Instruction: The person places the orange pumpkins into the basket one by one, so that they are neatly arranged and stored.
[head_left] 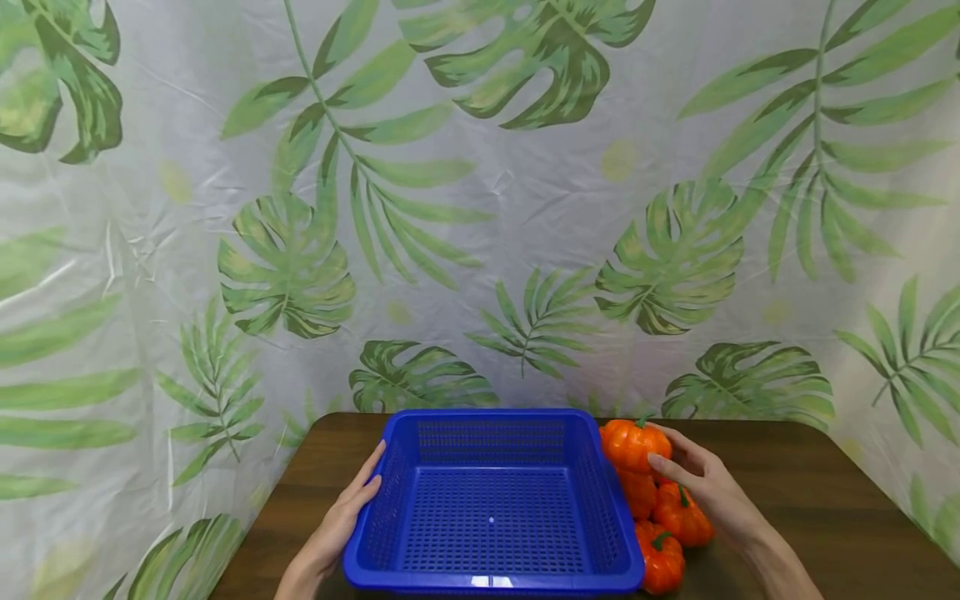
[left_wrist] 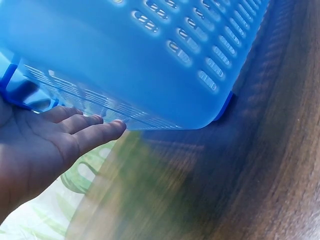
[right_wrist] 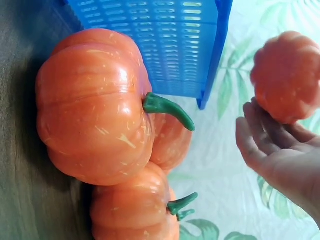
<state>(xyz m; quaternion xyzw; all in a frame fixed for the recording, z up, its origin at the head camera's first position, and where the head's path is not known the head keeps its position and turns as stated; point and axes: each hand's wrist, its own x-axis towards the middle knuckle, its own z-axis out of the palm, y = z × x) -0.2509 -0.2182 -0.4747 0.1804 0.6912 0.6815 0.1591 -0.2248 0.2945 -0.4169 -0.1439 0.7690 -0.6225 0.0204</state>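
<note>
A blue plastic basket [head_left: 491,533] with slotted walls stands on the table. My left hand [head_left: 337,525] rests against its left side, its fairly straight fingers [left_wrist: 100,135] touching the outer wall in the left wrist view. Beyond the basket's right rim, my right hand [head_left: 712,487] holds up an orange toy pumpkin [head_left: 633,444] between thumb and fingers. In the right wrist view this raised pumpkin [right_wrist: 287,77] shows its rounded underside. Several more orange pumpkins with green stems, one of them a glossy pumpkin [head_left: 682,517], sit close together beside the basket, partly hidden by the hand and rim.
Under everything is a dark brown wooden table [head_left: 795,492] with rounded far corners. Behind it hangs a pale curtain [head_left: 540,208] printed with green leaves. Near the table's front lies another pumpkin [head_left: 662,567], close to the basket's right corner.
</note>
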